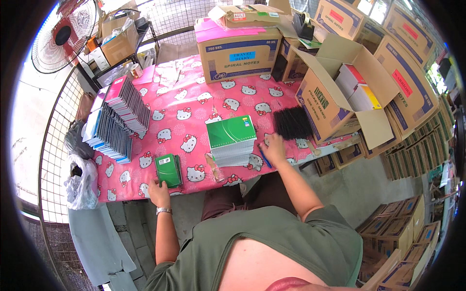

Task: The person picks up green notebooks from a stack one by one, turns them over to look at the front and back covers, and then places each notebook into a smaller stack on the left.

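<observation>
My left hand (158, 192) rests at the table's near edge, fingertips touching the lower edge of a small green spiral notebook (168, 169). My right hand (274, 148) lies flat on the pink patterned tablecloth (194, 109), just right of a stack of green-covered spiral notebooks (231, 139). A blue pen (265, 158) lies on the cloth beside that hand's lower left. A bundle of black spiral bindings (292, 122) sits just beyond the right hand.
Tall slanted stacks of spiral notebooks (119, 119) fill the table's left end. Cardboard boxes (239, 53) stand at the back, and an open box (340, 97) of small books sits at right. More cartons (412, 145) are stacked on the right. A fan (63, 35) stands at back left.
</observation>
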The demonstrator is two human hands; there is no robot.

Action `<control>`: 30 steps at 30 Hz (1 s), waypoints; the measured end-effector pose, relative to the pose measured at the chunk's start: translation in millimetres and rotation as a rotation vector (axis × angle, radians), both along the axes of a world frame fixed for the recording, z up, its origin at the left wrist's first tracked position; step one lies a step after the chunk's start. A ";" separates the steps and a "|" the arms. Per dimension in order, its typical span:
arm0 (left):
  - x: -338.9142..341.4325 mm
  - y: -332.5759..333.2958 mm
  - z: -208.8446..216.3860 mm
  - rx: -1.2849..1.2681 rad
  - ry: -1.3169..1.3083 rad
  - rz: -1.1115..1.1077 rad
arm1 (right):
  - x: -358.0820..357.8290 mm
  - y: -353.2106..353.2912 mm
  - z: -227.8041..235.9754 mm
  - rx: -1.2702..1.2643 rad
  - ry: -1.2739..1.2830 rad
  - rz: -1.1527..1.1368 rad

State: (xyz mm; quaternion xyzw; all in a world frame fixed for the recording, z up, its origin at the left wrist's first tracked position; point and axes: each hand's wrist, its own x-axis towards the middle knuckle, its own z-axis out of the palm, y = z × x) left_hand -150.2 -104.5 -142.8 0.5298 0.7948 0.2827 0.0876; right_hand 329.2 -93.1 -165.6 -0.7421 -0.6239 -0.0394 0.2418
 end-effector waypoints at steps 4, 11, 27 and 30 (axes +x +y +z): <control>29.6 9.1 34.3 0.134 0.260 -0.143 | 64.2 65.0 40.7 0.087 -0.201 -0.417; 215.2 35.8 174.0 0.617 0.171 -1.122 | 133.7 78.7 25.3 -0.107 -0.240 -0.386; 255.0 87.1 205.2 0.443 0.349 -1.063 | -24.0 10.4 212.8 0.338 0.562 0.467; 263.4 80.8 203.0 0.502 0.297 -0.992 | -28.1 12.6 215.6 0.370 0.530 0.415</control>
